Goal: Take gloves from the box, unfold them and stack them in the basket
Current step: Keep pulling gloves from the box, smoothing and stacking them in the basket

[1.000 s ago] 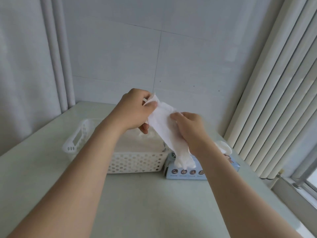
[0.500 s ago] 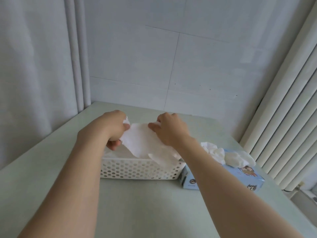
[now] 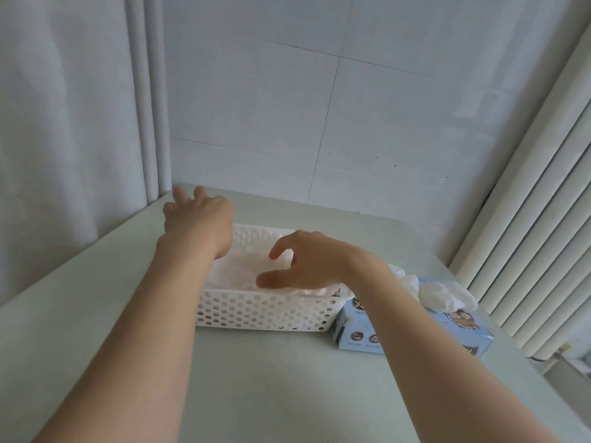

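Thin white plastic gloves (image 3: 238, 276) lie stacked in one white perforated plastic basket (image 3: 262, 314), below both hands; their number cannot be told; more crumpled white gloves (image 3: 447, 294) bulge from one light-blue cardboard box (image 3: 454, 327), just right of the right forearm; left hand (image 3: 198, 219) spread, grasping nothing; right hand (image 3: 307, 263) loosely splayed over the stack, grasping nothing; pale green tabletop (image 3: 287, 394); white tiled wall (image 3: 319, 107) beyond the hands; grey curtain (image 3: 64, 123) left; pale vertical blinds (image 3: 527, 219) right.
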`<state>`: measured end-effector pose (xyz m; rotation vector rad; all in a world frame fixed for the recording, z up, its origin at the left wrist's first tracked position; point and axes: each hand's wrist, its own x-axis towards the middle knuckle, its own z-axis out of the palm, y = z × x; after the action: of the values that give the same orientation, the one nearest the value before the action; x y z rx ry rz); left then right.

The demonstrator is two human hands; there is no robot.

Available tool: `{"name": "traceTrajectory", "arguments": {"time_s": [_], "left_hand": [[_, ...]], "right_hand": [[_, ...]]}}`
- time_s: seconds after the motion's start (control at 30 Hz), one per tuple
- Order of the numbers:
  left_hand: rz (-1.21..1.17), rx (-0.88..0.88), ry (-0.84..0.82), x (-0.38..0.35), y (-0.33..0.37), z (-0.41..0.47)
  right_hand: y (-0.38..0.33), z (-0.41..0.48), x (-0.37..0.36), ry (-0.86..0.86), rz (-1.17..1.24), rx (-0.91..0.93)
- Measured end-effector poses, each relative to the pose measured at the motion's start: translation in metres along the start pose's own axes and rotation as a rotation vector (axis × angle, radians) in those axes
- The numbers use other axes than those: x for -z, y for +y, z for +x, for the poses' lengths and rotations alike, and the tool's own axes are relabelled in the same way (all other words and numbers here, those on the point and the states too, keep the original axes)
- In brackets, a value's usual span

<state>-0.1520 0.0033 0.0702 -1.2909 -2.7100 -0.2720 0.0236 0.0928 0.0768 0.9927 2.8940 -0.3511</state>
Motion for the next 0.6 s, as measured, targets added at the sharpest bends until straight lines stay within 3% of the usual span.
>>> {"name": "traceTrajectory", "arguments": {"time_s": [0.13, 0.33, 0.43, 0.6], "left_hand": [[-0.105, -0.131, -0.215, -0.005, 0.007, -0.004], [0.032, -0.161, -0.455, -0.005, 0.012, -0.006], [0.006, -0.194, -0.397, -0.002, 0.021, -0.008], [-0.181, -0.292, -0.077, -0.001, 0.045, -0.010]], "right_hand": [[0.001, 0.003, -0.011, -0.028, -0.050, -0.001], [0.001, 0.011, -0.017, -0.087, -0.109, -0.005], [0.005, 0.003, -0.012, 0.058, -0.021, 0.009], [0.025, -0.021, -0.022, 0.509, 0.163, 0.024]]}}
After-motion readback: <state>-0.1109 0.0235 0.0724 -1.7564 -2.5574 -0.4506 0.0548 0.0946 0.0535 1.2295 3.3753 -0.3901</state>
